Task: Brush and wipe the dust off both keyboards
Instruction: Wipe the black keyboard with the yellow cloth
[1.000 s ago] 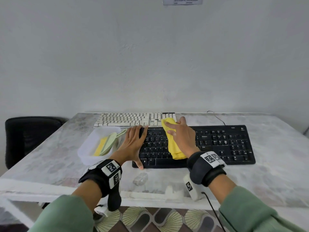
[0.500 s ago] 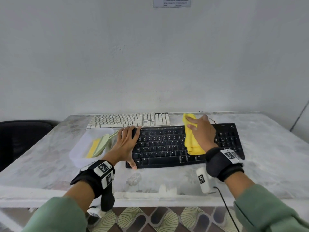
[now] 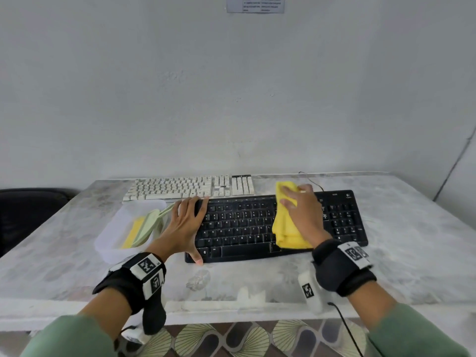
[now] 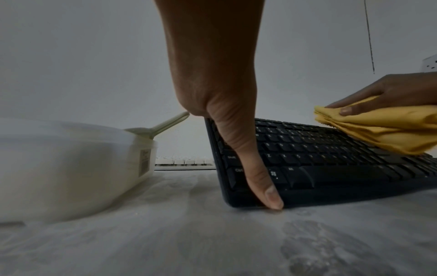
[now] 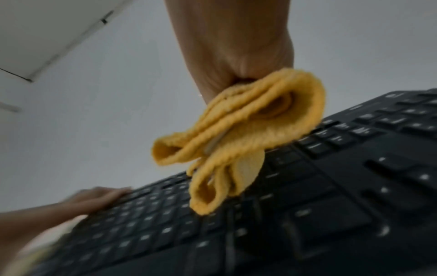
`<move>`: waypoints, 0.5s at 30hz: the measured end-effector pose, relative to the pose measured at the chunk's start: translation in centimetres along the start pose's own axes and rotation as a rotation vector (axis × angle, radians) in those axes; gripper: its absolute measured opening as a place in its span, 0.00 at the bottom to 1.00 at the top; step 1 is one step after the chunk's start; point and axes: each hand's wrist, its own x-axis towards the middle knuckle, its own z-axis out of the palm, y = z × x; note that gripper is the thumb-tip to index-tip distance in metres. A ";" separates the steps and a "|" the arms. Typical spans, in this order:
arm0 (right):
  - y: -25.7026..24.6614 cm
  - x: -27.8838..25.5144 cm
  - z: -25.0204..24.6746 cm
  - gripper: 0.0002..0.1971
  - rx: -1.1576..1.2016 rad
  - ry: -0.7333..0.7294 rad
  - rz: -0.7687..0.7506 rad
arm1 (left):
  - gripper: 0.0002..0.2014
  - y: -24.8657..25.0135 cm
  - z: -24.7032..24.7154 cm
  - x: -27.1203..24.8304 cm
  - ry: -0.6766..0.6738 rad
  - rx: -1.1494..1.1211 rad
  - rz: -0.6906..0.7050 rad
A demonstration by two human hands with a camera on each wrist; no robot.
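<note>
A marbled grey-white table fills the lower middle of the head view, set against a plain pale wall. At the top centre of the frame a printed paper notice is fixed to the wall; its text is too small to read. At the left edge, beside the table, the back of a black chair shows. Along the bottom, below the table's front edge, lies a floor tiled in a fan pattern. A white wall socket sits at the right edge of the left wrist view.
</note>
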 end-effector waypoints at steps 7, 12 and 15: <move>1.0 -0.6 0.9 0.32 -0.291 -0.177 -0.011 | 0.80 -0.4 0.4 0.2 -0.006 -0.009 0.005; 1.0 -2.7 0.7 0.32 -0.477 -0.333 -0.059 | 0.79 -0.4 0.5 0.4 -0.036 -0.039 0.006; 0.9 -3.4 0.0 0.29 -0.447 -0.396 -0.097 | 0.78 -0.2 0.1 0.3 -0.019 -0.070 0.032</move>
